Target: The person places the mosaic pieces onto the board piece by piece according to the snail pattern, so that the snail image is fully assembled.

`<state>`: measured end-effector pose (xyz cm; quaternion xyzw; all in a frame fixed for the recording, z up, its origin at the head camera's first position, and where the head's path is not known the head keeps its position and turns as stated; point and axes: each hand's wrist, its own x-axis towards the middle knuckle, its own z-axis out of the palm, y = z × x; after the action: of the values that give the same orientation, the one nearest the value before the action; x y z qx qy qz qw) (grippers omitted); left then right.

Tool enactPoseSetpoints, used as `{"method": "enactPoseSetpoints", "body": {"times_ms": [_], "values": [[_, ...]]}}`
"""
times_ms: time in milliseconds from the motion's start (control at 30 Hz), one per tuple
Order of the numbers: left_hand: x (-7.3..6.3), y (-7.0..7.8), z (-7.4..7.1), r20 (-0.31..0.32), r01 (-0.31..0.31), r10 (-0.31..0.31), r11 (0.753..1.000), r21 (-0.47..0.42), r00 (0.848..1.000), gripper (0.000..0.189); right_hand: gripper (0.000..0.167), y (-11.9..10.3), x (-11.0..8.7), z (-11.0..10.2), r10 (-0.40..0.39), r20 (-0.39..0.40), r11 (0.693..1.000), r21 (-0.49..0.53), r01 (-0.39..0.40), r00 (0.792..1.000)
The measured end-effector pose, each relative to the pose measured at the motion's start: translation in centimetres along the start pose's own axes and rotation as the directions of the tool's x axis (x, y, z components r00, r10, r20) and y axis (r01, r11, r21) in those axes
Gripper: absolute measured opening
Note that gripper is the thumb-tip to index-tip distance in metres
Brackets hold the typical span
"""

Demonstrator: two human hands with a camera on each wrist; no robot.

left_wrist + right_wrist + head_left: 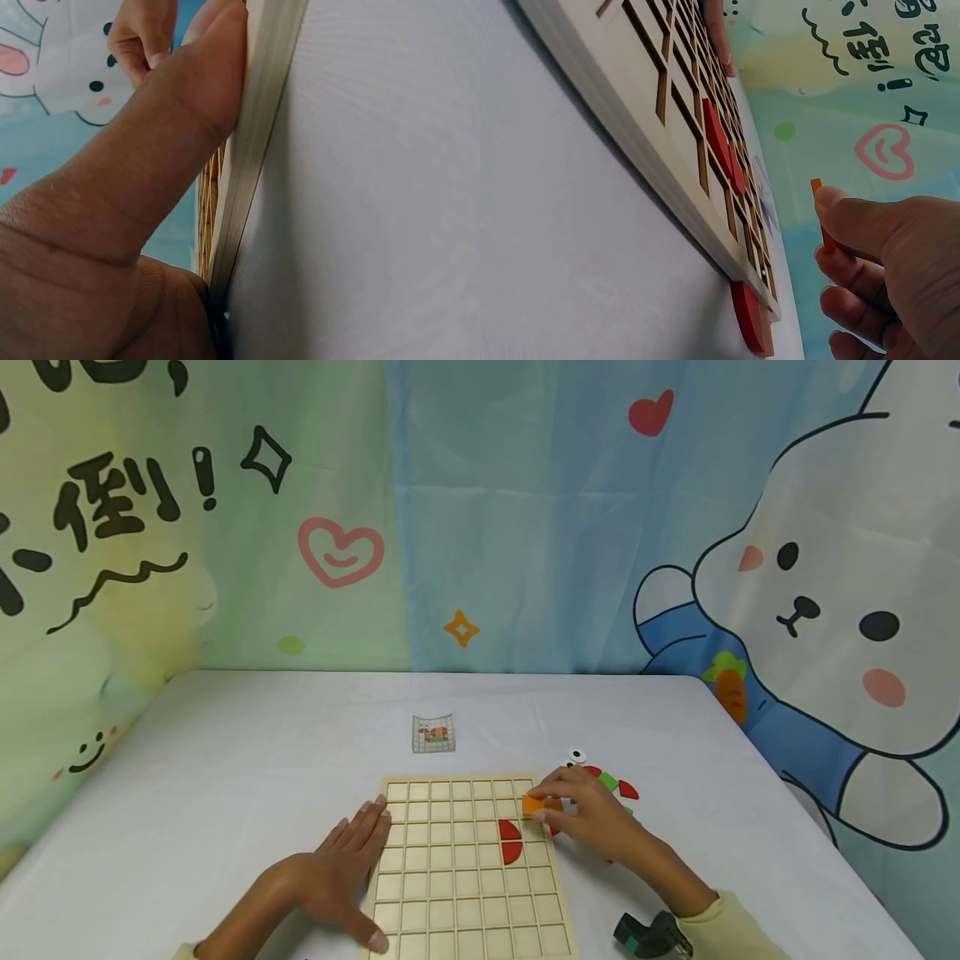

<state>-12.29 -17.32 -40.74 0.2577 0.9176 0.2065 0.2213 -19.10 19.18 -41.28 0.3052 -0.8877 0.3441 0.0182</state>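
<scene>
A wooden grid board point(450, 883) lies on the white table. My left hand point(337, 870) rests along its left edge, fingers straight and thumb near the lower corner; the left wrist view shows the thumb point(180, 105) against the board's side. Between thumb and fingers, my right hand point(596, 817) pinches an orange square tile point(532, 805), over the upper right cells. In the right wrist view, this thin tile point(827, 240) is seen edge-on, apart from the board. Two red quarter-round tiles point(512, 852) sit in neighbouring cells, one above the other.
Loose red and green tiles point(628, 790) lie right of the board, partly hidden by my right hand, with a round eye piece point(577, 755) behind. A small picture card point(433, 734) lies beyond the board. A dark device point(651, 935) is beside my right sleeve.
</scene>
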Motion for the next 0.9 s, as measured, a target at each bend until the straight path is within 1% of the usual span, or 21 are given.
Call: {"method": "enactPoseSetpoints", "body": {"times_ms": [200,300,400,567,667,833,900], "values": [[0.0,0.1,-0.1,0.002,0.011,-0.011,1.0,0.004,1.0,0.141,0.023,-0.5,0.2,0.4,-0.004,0.013,1.0,0.003,0.004,1.0],[0.1,-0.4,0.4,-0.006,0.006,-0.006,1.0,-0.004,1.0,0.143,0.023,-0.5,0.3,0.8,-0.029,0.023,1.0,-0.002,0.029,0.999],[0.2,-0.6,0.4,-0.008,-0.001,0.0,1.0,-0.01,1.0,0.143,0.025,-0.7,0.4,1.1,-0.032,0.049,0.999,0.001,0.032,0.998],[-0.1,0.0,0.0,-0.004,-0.002,0.002,1.0,-0.007,1.0,0.141,0.024,-1.2,1.0,1.7,-0.031,0.09,0.999,0.026,0.029,0.995],[-0.2,0.1,-0.1,-0.005,-0.003,0.003,1.0,-0.003,1.0,0.141,0.023,-1.4,1.2,2.1,-0.042,0.095,0.998,0.041,0.038,0.995],[-0.1,0.0,0.0,-0.007,-0.007,0.007,1.0,0.001,1.0,0.14,0.025,-1.7,1.5,2.6,-0.027,0.102,0.998,0.065,0.021,0.994],[-0.1,0.0,0.0,-0.006,-0.006,0.006,1.0,0.001,1.0,0.14,0.026,-1.9,1.6,2.8,-0.04,0.106,0.997,0.074,0.032,0.994]]}}
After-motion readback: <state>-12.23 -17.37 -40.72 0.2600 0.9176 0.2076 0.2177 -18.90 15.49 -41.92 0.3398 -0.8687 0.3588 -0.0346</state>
